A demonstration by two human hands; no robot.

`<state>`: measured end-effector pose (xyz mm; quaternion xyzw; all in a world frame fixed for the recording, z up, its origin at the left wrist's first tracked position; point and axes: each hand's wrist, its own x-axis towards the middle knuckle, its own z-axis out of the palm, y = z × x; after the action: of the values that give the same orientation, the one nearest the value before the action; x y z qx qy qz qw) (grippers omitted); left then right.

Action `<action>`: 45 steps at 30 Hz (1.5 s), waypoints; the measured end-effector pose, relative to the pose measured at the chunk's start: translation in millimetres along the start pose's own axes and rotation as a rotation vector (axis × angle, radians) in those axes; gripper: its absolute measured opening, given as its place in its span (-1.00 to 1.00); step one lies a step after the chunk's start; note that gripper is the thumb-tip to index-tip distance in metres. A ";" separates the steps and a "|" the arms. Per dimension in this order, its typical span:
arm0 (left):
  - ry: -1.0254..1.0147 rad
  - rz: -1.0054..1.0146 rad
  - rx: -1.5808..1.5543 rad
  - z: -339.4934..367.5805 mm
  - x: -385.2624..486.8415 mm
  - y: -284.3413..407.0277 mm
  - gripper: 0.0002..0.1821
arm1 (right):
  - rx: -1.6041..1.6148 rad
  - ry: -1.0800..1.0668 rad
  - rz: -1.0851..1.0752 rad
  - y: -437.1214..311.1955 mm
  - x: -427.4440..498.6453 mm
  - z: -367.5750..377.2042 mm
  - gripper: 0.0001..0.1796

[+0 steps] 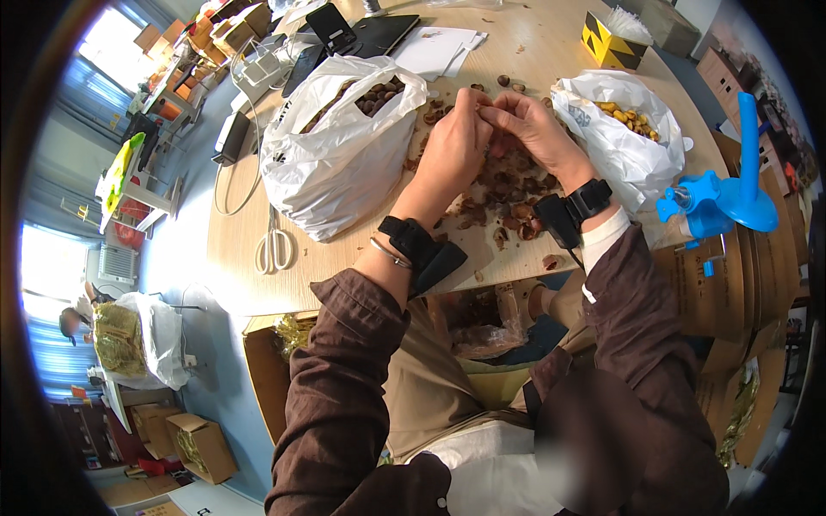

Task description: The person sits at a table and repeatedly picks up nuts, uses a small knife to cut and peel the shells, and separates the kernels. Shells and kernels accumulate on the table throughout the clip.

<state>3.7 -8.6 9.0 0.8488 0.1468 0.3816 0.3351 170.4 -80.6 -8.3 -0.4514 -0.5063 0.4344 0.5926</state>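
Note:
My left hand [452, 138] and my right hand [542, 135] meet above the table, fingertips pinched together on a small chestnut [479, 108] that the fingers mostly hide. Beneath them, broken brown chestnut shells [503, 187] lie scattered over the wood. To the left stands a white plastic bag [335, 174], its mouth showing whole brown chestnuts [381, 97]. Right of my hands, a smaller white plastic bag [635, 161] gapes around yellow peeled chestnuts [629, 119].
White-handled scissors [274, 248] lie by the left bag. A blue lever device [723, 200] stands at the table's right edge. Farther back are a yellow-and-black box [613, 42], papers [439, 48] and a black phone stand [332, 29]. A black power adapter [230, 138] trails a cable. Another person [74, 319] is at far left.

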 end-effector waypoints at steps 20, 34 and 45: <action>0.095 -0.084 -0.140 2.2 2.6 -7.3 -0.80 | 0.153 0.041 0.065 -4.6 -3.4 0.2 -0.58; 0.038 -0.001 0.020 -8.6 5.7 -7.4 -0.66 | 0.242 0.077 0.021 -0.6 0.0 -9.7 -0.56; 0.069 0.040 -0.044 -1.6 4.4 -7.2 -0.73 | 0.257 -0.007 0.050 1.1 0.1 -10.8 -0.63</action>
<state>5.4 -0.4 7.3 0.8304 0.1330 0.4205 0.3405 181.1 -81.3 -10.2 -0.3828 -0.4371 0.5118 0.6328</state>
